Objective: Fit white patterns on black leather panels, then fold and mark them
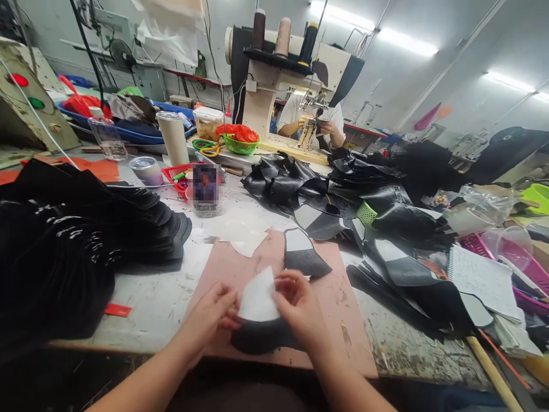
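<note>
Both my hands meet over a pink-brown board (347,326) at the table's near edge. My left hand (210,317) and my right hand (298,306) pinch a white curved patch (257,297) against a black leather piece (261,337) that lies under it. Another black piece with a white patch (302,254) rests on the board just beyond my right hand. A loose white patch (246,243) lies at the board's far left corner.
A tall pile of black cut pieces (64,240) fills the left. Heaps of black leather (343,194) cover the right. A jar (206,191), a tape roll (146,170) and a tumbler (174,137) stand behind. Across the table a person works at a sewing machine (291,74).
</note>
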Available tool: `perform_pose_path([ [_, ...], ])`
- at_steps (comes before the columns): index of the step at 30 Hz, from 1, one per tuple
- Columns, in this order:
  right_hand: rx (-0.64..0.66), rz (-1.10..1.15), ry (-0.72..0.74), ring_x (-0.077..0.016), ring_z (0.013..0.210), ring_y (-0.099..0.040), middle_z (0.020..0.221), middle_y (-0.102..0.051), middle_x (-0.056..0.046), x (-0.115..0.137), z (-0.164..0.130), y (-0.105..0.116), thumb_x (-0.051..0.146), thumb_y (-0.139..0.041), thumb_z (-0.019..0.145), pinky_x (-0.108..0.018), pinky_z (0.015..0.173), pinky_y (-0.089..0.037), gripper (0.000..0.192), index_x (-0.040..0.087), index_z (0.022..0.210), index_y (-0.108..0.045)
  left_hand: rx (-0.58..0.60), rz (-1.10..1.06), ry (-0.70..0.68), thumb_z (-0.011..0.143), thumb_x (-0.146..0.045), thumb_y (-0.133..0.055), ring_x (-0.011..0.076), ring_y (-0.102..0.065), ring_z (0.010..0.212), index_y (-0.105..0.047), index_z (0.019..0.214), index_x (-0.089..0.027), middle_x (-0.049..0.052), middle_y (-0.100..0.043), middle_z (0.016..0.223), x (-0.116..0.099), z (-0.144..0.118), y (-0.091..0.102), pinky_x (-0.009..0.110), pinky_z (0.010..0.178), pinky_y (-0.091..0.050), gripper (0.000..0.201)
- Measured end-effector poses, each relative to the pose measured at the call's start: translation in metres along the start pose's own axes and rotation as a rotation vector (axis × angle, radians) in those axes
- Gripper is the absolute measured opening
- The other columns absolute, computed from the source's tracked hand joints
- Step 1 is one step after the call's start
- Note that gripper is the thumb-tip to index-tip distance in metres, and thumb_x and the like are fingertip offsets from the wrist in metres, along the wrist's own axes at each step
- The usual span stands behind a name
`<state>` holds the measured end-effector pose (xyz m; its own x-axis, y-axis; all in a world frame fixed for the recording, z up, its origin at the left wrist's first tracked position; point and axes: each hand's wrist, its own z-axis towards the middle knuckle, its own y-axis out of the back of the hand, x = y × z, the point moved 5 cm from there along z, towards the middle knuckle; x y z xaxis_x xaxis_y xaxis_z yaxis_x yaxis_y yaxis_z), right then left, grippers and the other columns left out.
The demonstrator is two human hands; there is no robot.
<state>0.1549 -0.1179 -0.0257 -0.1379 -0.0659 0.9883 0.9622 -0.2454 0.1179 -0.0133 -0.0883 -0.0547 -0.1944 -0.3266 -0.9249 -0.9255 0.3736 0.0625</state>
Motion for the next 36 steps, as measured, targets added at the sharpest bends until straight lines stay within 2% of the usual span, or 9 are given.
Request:
perform_pose_path([
  [2,0.039,-0.127,0.032,-0.0123,0.06,-0.058,0.071,-0.063,-0.003,-0.008,-0.021,-0.005,0.018,-0.053,0.069,-0.022,0.052,-0.046,0.014,0.018,0.08,-0.061,-0.017,-0.129,0.13,0.063,-0.043,-0.06,0.0121,-0.058,0.054,-0.041,0.07,-0.019,-0.005,-0.053,0.061,0.015,-0.012,-0.002,0.023,0.049,-0.045,0.031],
  [4,0.088,-0.254,0.089,-0.0135,0.064,-0.059,0.071,-0.063,-0.004,-0.011,-0.034,-0.007,0.016,-0.051,0.072,-0.023,0.056,-0.047,0.013,0.017,0.075,-0.064,-0.028,-0.096,0.173,0.056,-0.038,-0.065,0.0112,-0.056,0.049,-0.039,0.067,-0.02,-0.008,-0.05,0.056,0.024,-0.019,-0.002,0.021,0.045,-0.042,0.033],
  [6,0.119,-0.323,0.114,-0.014,0.065,-0.06,0.071,-0.064,-0.004,-0.013,-0.041,-0.006,0.015,-0.051,0.075,-0.024,0.058,-0.048,0.014,0.017,0.074,-0.065,-0.025,0.0,0.172,0.058,-0.037,-0.062,0.0118,-0.055,0.047,-0.038,0.065,-0.021,-0.008,-0.049,0.055,0.029,-0.021,-0.002,0.022,0.044,-0.04,0.031],
  [10,0.142,-0.386,0.086,-0.0141,0.066,-0.061,0.072,-0.065,-0.004,-0.021,-0.039,-0.003,0.015,-0.052,0.076,-0.024,0.06,-0.049,0.015,0.018,0.079,-0.066,0.008,0.265,0.075,0.07,-0.033,-0.051,0.0134,-0.057,0.05,-0.04,0.07,-0.022,-0.007,-0.052,0.057,0.031,-0.02,-0.006,0.025,0.052,-0.042,0.015],
  [15,0.16,-0.438,0.09,-0.0137,0.066,-0.06,0.073,-0.063,-0.004,-0.029,-0.033,-0.003,0.017,-0.052,0.077,-0.023,0.061,-0.05,0.017,0.019,0.082,-0.068,-0.018,0.504,0.019,0.073,-0.027,-0.045,0.0141,-0.055,0.053,-0.037,0.069,-0.023,-0.006,-0.052,0.057,0.029,-0.018,-0.009,0.025,0.054,-0.039,0.009],
  [20,0.177,-0.473,0.103,-0.0125,0.063,-0.058,0.071,-0.06,-0.003,-0.03,-0.032,-0.005,0.017,-0.05,0.078,-0.022,0.058,-0.049,0.019,0.018,0.083,-0.069,-0.048,0.603,0.04,0.071,-0.023,-0.045,0.0132,-0.051,0.051,-0.034,0.065,-0.023,-0.006,-0.049,0.055,0.024,-0.017,-0.009,0.024,0.052,-0.035,0.013],
  [29,0.19,-0.496,0.078,-0.0128,0.063,-0.057,0.071,-0.06,-0.003,-0.033,-0.028,-0.005,0.016,-0.051,0.078,-0.023,0.06,-0.048,0.02,0.019,0.083,-0.069,-0.053,0.62,0.037,0.07,-0.024,-0.048,0.0134,-0.046,0.048,-0.035,0.062,-0.023,-0.008,-0.044,0.049,0.018,-0.015,-0.01,0.023,0.05,-0.031,0.015],
  [36,0.164,-0.46,0.101,-0.0135,0.068,-0.058,0.074,-0.06,-0.004,-0.034,-0.03,-0.006,0.015,-0.048,0.08,-0.024,0.063,-0.048,0.021,0.017,0.086,-0.069,-0.013,0.71,0.026,0.073,-0.022,-0.044,0.0134,-0.045,0.051,-0.033,0.064,-0.023,-0.007,-0.044,0.052,0.016,-0.015,-0.012,0.023,0.051,-0.031,0.014],
])
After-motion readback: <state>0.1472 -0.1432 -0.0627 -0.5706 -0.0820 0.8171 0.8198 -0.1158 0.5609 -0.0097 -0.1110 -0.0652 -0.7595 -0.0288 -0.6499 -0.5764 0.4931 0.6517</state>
